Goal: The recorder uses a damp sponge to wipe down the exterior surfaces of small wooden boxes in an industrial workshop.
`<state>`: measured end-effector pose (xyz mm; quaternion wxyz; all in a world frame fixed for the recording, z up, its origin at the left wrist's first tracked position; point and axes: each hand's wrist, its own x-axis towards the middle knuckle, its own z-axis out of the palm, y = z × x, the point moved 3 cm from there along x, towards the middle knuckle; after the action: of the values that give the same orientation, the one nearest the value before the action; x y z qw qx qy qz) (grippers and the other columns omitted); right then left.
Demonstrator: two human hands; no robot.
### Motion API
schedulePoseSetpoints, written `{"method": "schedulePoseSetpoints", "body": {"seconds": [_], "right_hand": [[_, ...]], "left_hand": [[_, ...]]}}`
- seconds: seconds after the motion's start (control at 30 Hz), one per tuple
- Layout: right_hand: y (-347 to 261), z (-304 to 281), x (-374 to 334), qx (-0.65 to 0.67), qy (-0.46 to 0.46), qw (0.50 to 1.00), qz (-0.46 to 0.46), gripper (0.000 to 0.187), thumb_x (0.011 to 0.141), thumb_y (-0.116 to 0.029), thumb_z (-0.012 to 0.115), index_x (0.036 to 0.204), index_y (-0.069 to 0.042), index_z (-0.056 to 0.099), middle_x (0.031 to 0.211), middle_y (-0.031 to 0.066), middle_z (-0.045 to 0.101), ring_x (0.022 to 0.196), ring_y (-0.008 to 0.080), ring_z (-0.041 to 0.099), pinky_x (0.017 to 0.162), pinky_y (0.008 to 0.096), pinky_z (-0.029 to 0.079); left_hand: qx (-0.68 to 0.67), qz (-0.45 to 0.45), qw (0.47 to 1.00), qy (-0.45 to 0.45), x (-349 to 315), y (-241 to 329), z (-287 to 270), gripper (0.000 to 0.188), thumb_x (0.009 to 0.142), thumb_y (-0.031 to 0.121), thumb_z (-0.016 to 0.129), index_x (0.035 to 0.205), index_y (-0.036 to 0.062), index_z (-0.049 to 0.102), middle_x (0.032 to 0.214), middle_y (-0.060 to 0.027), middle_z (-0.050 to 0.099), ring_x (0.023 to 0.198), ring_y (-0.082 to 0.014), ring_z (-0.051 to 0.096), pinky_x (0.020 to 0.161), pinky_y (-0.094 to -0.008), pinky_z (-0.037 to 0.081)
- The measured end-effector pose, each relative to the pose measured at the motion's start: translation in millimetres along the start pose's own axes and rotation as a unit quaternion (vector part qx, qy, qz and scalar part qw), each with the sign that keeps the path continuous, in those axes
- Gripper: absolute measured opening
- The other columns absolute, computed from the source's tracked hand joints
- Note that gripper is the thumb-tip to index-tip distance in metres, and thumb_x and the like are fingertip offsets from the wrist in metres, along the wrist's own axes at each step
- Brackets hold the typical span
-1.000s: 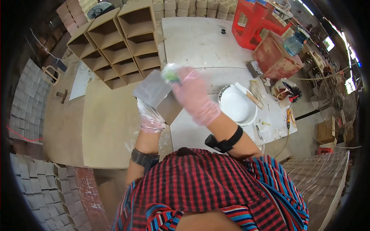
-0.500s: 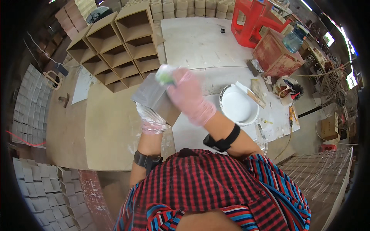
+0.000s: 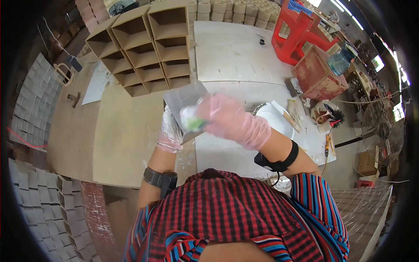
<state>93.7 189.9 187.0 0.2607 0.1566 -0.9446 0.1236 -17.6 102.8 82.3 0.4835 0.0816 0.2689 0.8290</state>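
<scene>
The blurred green-and-white thing partly hides the grey box.

Thin glossy plastic glove, smooth grey box, matt brown fibreboard-like open boxes, glossy plastic stool, soft cloth apron

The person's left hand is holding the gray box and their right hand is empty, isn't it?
Not quite: the right hand isn't empty. The head view shows it holding a white-and-green thing, too blurred to name. The left hand does hold the gray box.
</scene>
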Motion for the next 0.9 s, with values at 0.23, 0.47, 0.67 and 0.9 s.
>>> {"method": "schedulePoseSetpoints", "body": {"seconds": [0.23,0.47,0.67,0.9], "right_hand": [[45.6,13.1,23.2,0.026,-0.028,0.999,0.035,0.028,0.070,-0.020,0.060,0.096,-0.011,0.057,0.086,0.0102,0.059,0.084,0.0283,0.057,0.074,0.0378,0.046],[-16.7,2.6,8.9,0.062,-0.106,0.992,-0.025,0.023,0.072,-0.021,0.060,0.093,-0.011,0.058,0.083,0.0118,0.060,0.084,0.0277,0.059,0.072,0.0376,0.048],[10.1,18.2,23.0,0.019,-0.057,0.998,0.002,0.025,0.071,-0.022,0.061,0.092,-0.010,0.058,0.083,0.0112,0.060,0.084,0.0278,0.059,0.073,0.0375,0.048],[24.7,-1.7,9.1,0.061,-0.019,0.991,0.121,0.035,0.069,-0.023,0.064,0.102,-0.012,0.057,0.088,0.0103,0.058,0.085,0.0285,0.057,0.075,0.0358,0.047]], "left_hand": [[0.076,-0.014,0.997,-0.001,-7.7,-20.4,4.9,0.037,0.093,0.031,0.034,0.117,0.0053,0.048,0.112,-0.0098,0.056,0.099,-0.0204,0.057,0.083,-0.0320,0.049],[0.182,0.031,0.978,-0.097,-8.3,-21.7,3.9,0.037,0.094,0.031,0.035,0.117,0.0061,0.048,0.113,-0.0086,0.055,0.098,-0.0187,0.057,0.084,-0.0327,0.048],[0.131,-0.034,0.991,0.009,-11.8,-32.4,-0.7,0.037,0.094,0.030,0.035,0.117,0.0054,0.048,0.113,-0.0090,0.056,0.098,-0.0189,0.057,0.084,-0.0326,0.049],[0.000,-0.065,0.997,-0.030,-23.7,-23.8,-13.9,0.037,0.093,0.030,0.037,0.117,0.0043,0.048,0.111,-0.0090,0.056,0.098,-0.0199,0.057,0.082,-0.0330,0.049]]}}
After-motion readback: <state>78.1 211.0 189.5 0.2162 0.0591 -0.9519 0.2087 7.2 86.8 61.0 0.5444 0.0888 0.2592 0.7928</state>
